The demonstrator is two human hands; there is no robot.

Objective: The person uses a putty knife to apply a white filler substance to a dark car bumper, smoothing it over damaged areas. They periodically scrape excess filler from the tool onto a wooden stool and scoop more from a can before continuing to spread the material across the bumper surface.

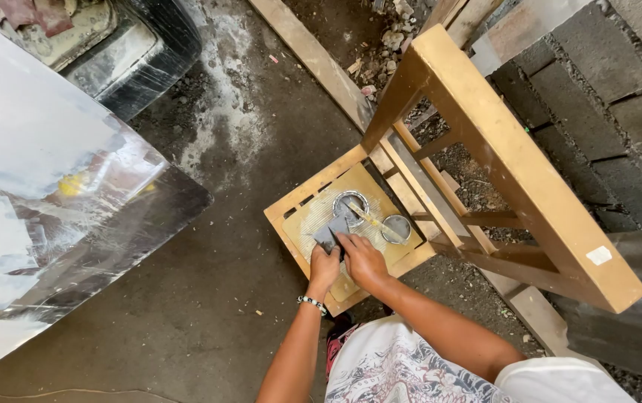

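Observation:
I look straight down at a wooden chair [485, 127] whose seat [302, 216] holds a round open tin [351, 204], its lid [396, 228] and a thin stick [369, 218] lying between them. My left hand [324, 267], with a beaded bracelet on the wrist, and my right hand [362, 257] are both on the seat's near part. Together they hold a small grey folded sheet [330, 233] that looks like sandpaper, just in front of the tin.
A large glossy dark panel [52, 194] with whitish patches fills the left side. A grey block wall [612, 97] stands at the right. A wooden plank [313, 60] and rubble lie on the dirt floor behind the chair.

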